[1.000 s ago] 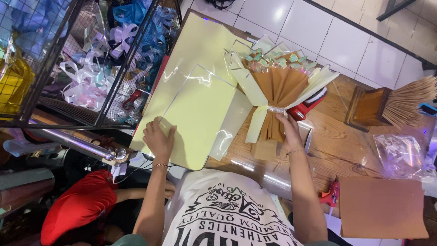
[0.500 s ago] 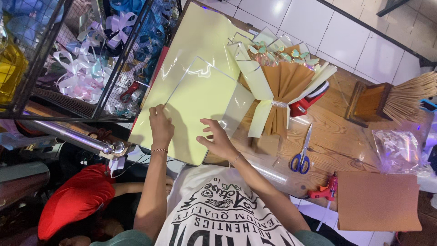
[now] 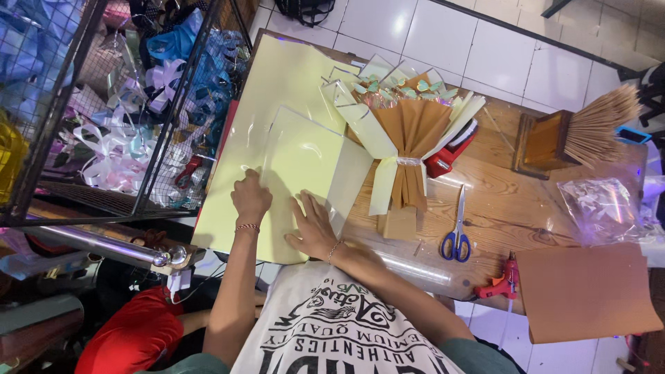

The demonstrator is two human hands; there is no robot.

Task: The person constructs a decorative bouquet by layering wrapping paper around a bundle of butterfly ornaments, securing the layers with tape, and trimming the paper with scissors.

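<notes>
Pale yellow glossy wrapping sheets (image 3: 291,125) lie stacked on the left part of a wooden table (image 3: 512,208). My left hand (image 3: 251,199) presses on the near sheet with its fingers curled. My right hand (image 3: 313,225) lies flat on the same sheet, fingers spread, just to the right of the left one. A bouquet (image 3: 405,131) wrapped in brown and pale yellow paper, tied at the stem, lies to the right of the sheets, apart from both hands.
Blue-handled scissors (image 3: 457,232) lie right of the bouquet stem. A red glue gun (image 3: 500,284) sits at the near edge beside a brown paper sheet (image 3: 585,291). A wooden box of sticks (image 3: 575,131) stands far right. A wire rack of ribbons (image 3: 118,104) borders the left.
My right hand has left the bouquet stem and moved left onto the yellow sheet. My left hand shifted slightly along the same sheet.
</notes>
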